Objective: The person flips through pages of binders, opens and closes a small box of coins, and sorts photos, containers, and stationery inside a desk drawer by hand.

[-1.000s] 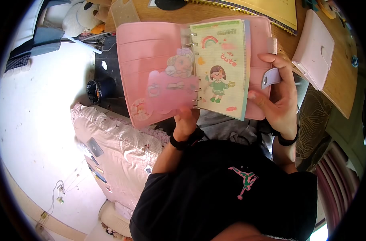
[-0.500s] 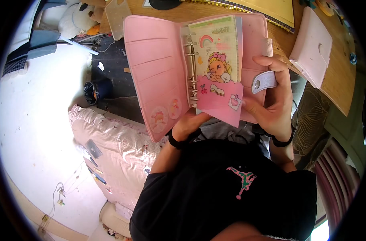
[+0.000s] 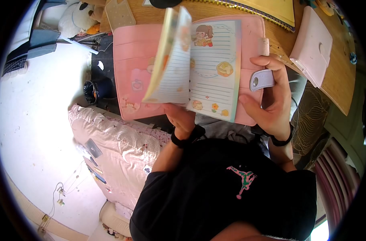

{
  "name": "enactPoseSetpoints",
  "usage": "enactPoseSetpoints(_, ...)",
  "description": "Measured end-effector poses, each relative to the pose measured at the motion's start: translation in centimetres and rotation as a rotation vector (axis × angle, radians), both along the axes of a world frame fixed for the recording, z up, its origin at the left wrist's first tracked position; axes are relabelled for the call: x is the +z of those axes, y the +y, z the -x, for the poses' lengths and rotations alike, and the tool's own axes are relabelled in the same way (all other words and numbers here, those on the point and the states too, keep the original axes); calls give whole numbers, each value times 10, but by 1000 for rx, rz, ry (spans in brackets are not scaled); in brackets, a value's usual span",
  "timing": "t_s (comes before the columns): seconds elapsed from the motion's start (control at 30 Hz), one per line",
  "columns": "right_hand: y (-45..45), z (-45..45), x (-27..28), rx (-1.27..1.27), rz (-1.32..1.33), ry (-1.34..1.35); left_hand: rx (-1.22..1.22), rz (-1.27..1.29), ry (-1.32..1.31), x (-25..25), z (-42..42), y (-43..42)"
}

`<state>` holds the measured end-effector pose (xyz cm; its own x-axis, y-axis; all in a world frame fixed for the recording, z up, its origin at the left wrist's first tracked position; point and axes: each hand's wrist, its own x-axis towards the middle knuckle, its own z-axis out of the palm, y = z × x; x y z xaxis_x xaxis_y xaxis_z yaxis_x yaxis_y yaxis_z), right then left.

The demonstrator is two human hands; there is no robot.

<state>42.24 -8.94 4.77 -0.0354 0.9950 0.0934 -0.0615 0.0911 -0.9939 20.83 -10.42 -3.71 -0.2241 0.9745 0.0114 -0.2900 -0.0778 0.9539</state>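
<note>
A pink ring-binder notebook [image 3: 249, 48] lies open in front of me, held up above my lap. Lined paper with cartoon stickers shows on its right page [image 3: 211, 84]. On the left, a bunch of pages [image 3: 173, 76] stands partly lifted and blurred at the top, over the pink inner cover [image 3: 130, 44]. My left hand [image 3: 181, 119] grips the notebook's bottom edge near the spine, its other fingers hidden beneath. With thumb in front and fingers round the back, my right hand [image 3: 275, 100] holds the right cover beside the white snap strap [image 3: 262, 80].
A second pale pink notebook [image 3: 311, 48] rests on the wooden desk [image 3: 339, 76] at right. A spiral-bound yellow pad [image 3: 267, 12] lies at the back. On the left are a dark bin [image 3: 100, 89] and a bed with pink bedding [image 3: 118, 136].
The cartoon-girl divider and pink pocket page have turned over to the left, uncovering the lined page. The left cover has tilted and shifted; my right hand has barely moved.
</note>
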Motion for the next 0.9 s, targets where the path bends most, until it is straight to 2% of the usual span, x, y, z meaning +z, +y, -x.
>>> enactPoseSetpoints(0.13,-3,4,-8,-25,11,34,106,78,-80,-2,-1,1)
enactPoseSetpoints(0.2,-2,3,-13,-23,-40,14,15,-24,-399,-14,9,-2)
enactPoseSetpoints(0.23,-2,3,-15,-22,-90,-6,17,-25,-397,-16,11,-4)
enactPoseSetpoints(0.33,-3,3,-10,-51,-60,-16,71,61,-313,-22,11,-9)
enactPoseSetpoints(0.43,1,0,-11,-37,-125,-118,0,-143,-215,-27,5,-13)
enactPoseSetpoints(0.57,0,2,-11,-37,-97,-168,-409,-116,237,-22,18,-11)
enactPoseSetpoints(0.67,1,10,-13,-115,-111,-109,-682,-308,539,-15,26,3)
enactPoseSetpoints(0.7,1,12,-15,-101,-131,-141,-572,-232,469,-15,23,3)
enactPoseSetpoints(0.8,0,13,-20,-82,-167,-142,-380,-438,433,-17,7,5)
enactPoseSetpoints(0.9,-2,7,-22,-41,-166,-71,-394,-361,199,-18,14,0)
